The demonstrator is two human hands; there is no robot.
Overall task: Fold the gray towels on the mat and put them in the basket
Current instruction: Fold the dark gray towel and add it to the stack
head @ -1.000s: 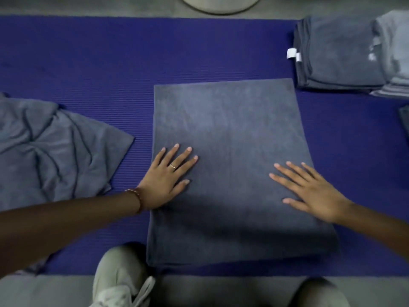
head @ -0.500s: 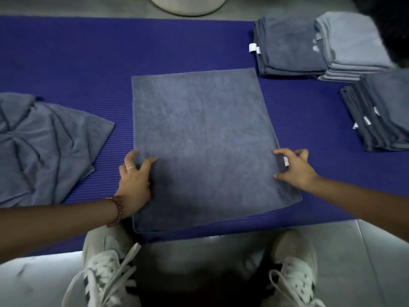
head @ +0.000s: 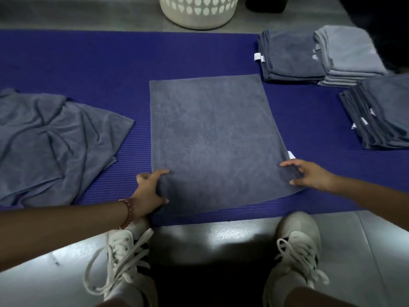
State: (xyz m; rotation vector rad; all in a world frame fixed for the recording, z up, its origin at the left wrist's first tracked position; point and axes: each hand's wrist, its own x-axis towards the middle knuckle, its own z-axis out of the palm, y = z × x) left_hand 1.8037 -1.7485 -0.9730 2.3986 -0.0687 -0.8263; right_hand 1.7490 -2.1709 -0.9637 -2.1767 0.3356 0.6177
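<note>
A folded gray towel [head: 217,138] lies flat mid-mat [head: 88,63]. At its 7 o'clock corner the left hand [head: 148,191] grips the edge, fingers [head: 162,172] curled over the cloth. At 4 o'clock the right hand [head: 309,173] appears to pinch the other near corner, though shadow blurs the hold. The basket [head: 199,12] stands at 12 o'clock beyond the mat, crumpled towels [head: 51,140] lie at 9, and folded stacks [head: 294,56] sit at 2.

The only camera rides on my head, facing forward and steeply down, close above the near edge of the blue mat [head: 88,63]. My shoes [head: 124,251] sit below that edge, and the basket [head: 199,12] lies beyond the far one.
</note>
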